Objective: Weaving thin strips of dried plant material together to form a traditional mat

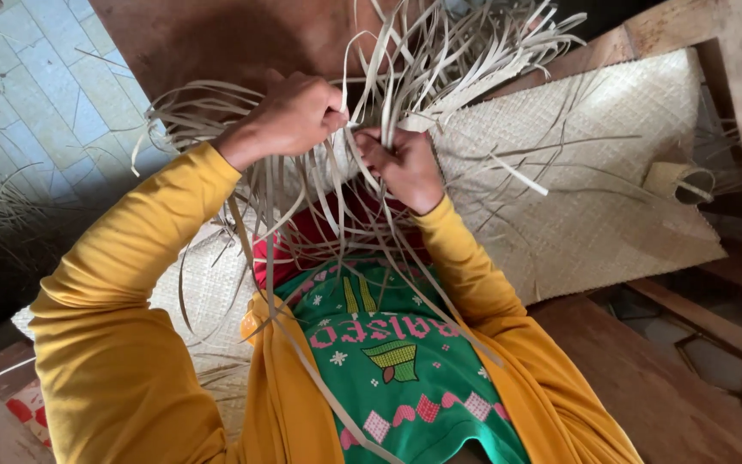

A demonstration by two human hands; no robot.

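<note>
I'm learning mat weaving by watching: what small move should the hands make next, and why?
Probably pull one strip free: the left hand and right hand both grip the loose pale strips bunched at the edge of the woven mat, and many strands there cross and tangle.

Soft, even daylight fills the scene; no hard glare anywhere; the pale woven mat (594,172) at the right reads brightest; the left edge and lower left corner sink into deep shadow; the loose strips (440,60) at the top are slightly motion-blurred; straight edges bow towards the corners from the wide lens; colours stay saturated.
</note>
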